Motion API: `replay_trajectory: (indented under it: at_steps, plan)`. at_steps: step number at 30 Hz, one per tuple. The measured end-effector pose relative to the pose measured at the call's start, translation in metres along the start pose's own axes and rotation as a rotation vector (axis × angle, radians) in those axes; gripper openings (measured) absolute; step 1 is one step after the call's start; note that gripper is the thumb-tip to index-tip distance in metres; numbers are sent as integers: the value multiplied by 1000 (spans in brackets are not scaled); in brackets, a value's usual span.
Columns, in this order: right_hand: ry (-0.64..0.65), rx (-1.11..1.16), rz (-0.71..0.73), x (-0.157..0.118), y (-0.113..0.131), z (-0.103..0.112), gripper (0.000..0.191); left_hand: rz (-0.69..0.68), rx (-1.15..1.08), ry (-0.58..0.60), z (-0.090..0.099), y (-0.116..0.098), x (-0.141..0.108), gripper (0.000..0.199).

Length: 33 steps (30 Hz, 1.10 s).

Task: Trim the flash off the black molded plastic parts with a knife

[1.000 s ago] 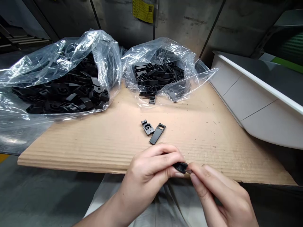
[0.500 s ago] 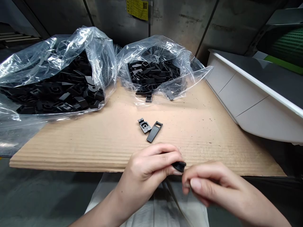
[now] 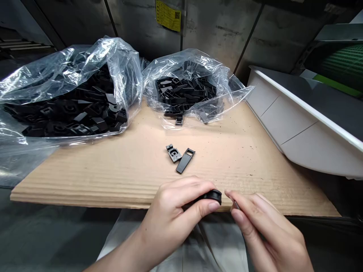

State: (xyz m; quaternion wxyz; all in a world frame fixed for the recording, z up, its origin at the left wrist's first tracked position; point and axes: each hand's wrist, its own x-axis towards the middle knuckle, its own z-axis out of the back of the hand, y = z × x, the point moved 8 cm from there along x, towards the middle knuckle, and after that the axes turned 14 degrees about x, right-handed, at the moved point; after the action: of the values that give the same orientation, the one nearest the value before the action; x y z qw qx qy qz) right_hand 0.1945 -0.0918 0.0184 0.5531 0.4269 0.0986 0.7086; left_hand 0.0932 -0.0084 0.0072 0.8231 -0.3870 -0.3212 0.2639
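Observation:
Near the front edge of the cardboard, my left hand (image 3: pixel 177 209) is closed around a black plastic part (image 3: pixel 213 195) whose rounded end sticks out past the thumb and fingers. Just to its right, my right hand (image 3: pixel 268 226) pinches a small thin dark piece (image 3: pixel 236 204) between thumb and forefinger; its kind is hard to make out. A narrow gap separates the two hands. Beyond them on the cardboard lie a black square-holed plate (image 3: pixel 174 153) and a black tapered lever (image 3: pixel 185 161), touching each other.
Two clear plastic bags, one at left (image 3: pixel 124 71) and one at centre back (image 3: pixel 198 56), hold several black plastic parts. A white-sided bin (image 3: pixel 286 113) stands on the right. Underneath is a cardboard sheet (image 3: pixel 85 173); a metal panel (image 3: pixel 212 30) rises behind.
My right hand has turned and opened out from its curl, so the thin piece in its fingertips now shows. The part in my left hand has tilted and shows more of its rounded end.

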Motion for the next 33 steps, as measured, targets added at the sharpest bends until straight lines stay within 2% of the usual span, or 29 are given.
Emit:
replay_trajectory:
  at_steps: [8, 16, 21, 27, 31, 33]
  plan:
    - [71, 152, -153, 4, -6, -12, 19, -25, -2, 20, 0, -1, 1, 8]
    - [47, 191, -189, 8, -8, -14, 12, -22, -45, 53, 0, 0, 1, 10]
    - [-72, 127, -76, 3, -1, -9, 18, 41, -97, 148, -5, 2, 2, 12]
    - [-250, -15, 22, 1, 4, 0, 30, 79, -153, 195, -7, 0, 3, 12]
    - [-166, 74, -93, 3, -7, 1, 22, 71, -170, 135, -2, 1, 5, 9]
    - [-128, 114, -148, 1, -10, 2, 20, 24, -161, 89, 0, 0, 6, 13]
